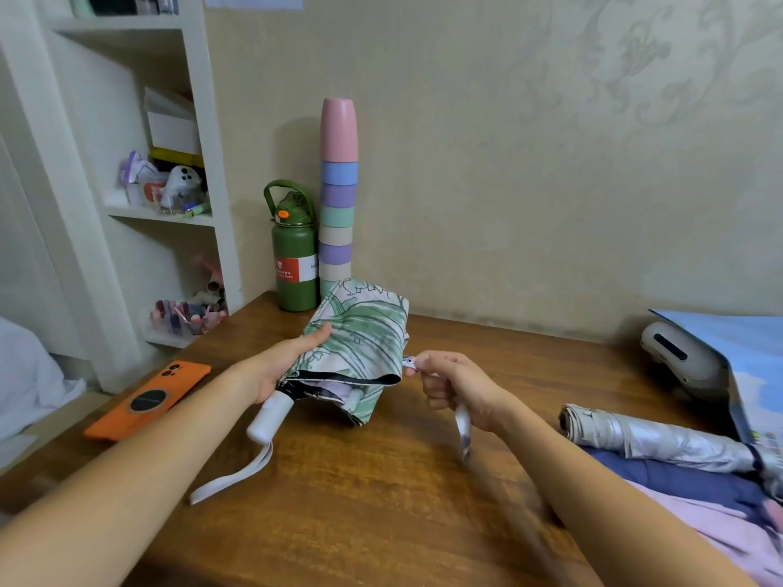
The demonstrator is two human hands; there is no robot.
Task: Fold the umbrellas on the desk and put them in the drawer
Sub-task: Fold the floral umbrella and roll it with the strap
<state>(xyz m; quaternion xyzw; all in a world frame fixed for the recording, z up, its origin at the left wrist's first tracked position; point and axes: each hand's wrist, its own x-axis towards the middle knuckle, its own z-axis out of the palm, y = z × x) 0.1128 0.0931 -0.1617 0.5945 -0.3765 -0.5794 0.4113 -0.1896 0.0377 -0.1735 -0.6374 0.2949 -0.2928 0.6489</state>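
I have the green-patterned umbrella (360, 345) collapsed just above the worktop (381, 502), my left hand (279, 366) wrapped round it near the handle, my right hand (449, 383) pinching its closure strap (462, 430). Next, I judge, the strap must wind around the loose canopy and fasten; its fastener looks blurred.

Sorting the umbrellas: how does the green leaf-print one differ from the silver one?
The green leaf-print umbrella is held by the left hand, canopy loose; the right hand pulls its strap. The silver umbrella lies rolled tight, untouched, on cloth at the right. Both are collapsed compact umbrellas.
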